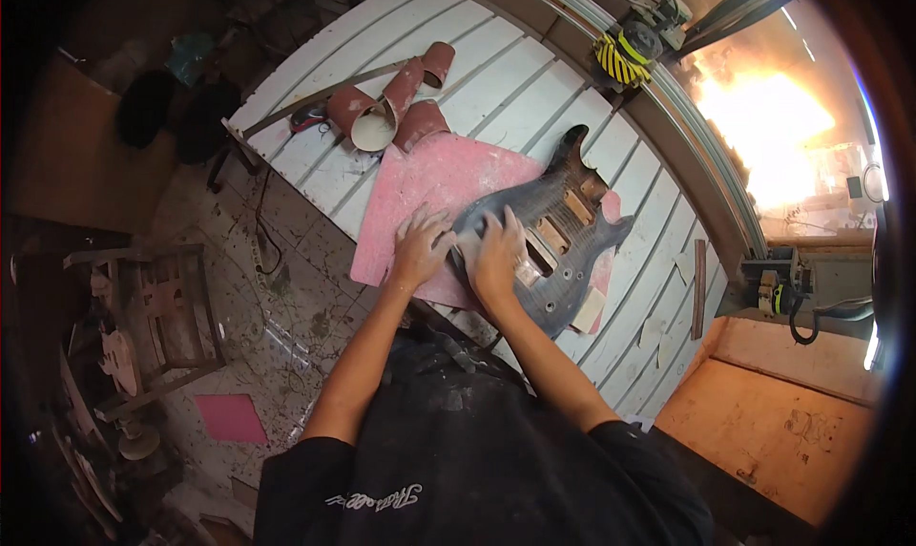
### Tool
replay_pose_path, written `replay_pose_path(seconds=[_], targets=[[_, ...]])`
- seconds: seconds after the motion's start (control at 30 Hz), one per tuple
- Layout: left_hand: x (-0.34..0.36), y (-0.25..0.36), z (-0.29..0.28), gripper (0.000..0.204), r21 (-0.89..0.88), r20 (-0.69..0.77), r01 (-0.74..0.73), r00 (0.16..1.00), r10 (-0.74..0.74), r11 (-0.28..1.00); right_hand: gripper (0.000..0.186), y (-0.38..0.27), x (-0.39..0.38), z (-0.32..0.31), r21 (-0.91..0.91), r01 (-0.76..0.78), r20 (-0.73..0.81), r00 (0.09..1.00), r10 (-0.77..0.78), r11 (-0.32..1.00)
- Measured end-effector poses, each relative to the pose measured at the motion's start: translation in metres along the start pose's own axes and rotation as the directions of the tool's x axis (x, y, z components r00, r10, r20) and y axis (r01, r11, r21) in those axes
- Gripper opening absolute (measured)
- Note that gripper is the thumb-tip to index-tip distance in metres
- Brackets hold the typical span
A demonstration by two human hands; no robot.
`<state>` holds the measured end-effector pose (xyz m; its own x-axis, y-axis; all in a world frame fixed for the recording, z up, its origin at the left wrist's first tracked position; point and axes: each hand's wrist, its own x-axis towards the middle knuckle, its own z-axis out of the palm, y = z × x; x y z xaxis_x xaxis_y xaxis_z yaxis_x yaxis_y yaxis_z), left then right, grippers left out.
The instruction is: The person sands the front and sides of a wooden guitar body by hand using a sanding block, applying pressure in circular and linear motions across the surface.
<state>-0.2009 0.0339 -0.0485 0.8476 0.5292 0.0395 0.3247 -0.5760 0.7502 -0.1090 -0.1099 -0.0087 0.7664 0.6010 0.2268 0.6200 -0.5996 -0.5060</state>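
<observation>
A dark grey electric guitar body (496, 202) with routed cavities and two pointed horns lies face up on a pink pad (405, 178). My right hand (494, 255) rests on its near left part, fingers spread over the top. My left hand (420, 248) is beside it at the body's left edge, fingers spread and whitened by dust. The two hands are close together. Whether anything thin lies under the right palm is hidden.
The white slatted table (630, 231) carries several reddish-brown sandpaper rolls (361, 118) at the far left and a thin wooden strip (699, 288) at the right. A metal rail (687, 131) runs behind. An orange-brown wooden box (763, 412) stands lower right; a pink sheet (230, 418) lies on the floor.
</observation>
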Motion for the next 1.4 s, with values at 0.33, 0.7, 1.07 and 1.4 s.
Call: replay_pose_path(seconds=[0.33, 0.7, 1.07, 1.4], targets=[[0.003, -0.006, -0.003, 0.038, -0.018, 0.050, -0.001, 0.999, 0.002, 1.000, 0.080, 0.000, -0.008, -0.005, 0.044, -0.022, 0.001, 1.000, 0.022, 0.999], [0.004, -0.005, -0.005, 0.038, -0.032, 0.074, 0.039, 0.997, -0.036, 0.999, 0.086, -0.003, -0.006, -0.014, -0.077, -0.096, 0.090, 0.991, 0.103, 0.992], [0.005, -0.005, -0.005, 0.038, -0.023, 0.068, 0.002, 0.998, -0.001, 1.000, 0.095, 0.008, -0.020, -0.011, 0.002, -0.053, 0.042, 0.998, 0.053, 0.999], [0.001, -0.005, -0.002, 0.038, -0.006, 0.032, 0.017, 0.999, -0.016, 1.000, 0.099, 0.000, -0.026, -0.023, -0.130, -0.144, 0.183, 0.969, 0.166, 0.981]])
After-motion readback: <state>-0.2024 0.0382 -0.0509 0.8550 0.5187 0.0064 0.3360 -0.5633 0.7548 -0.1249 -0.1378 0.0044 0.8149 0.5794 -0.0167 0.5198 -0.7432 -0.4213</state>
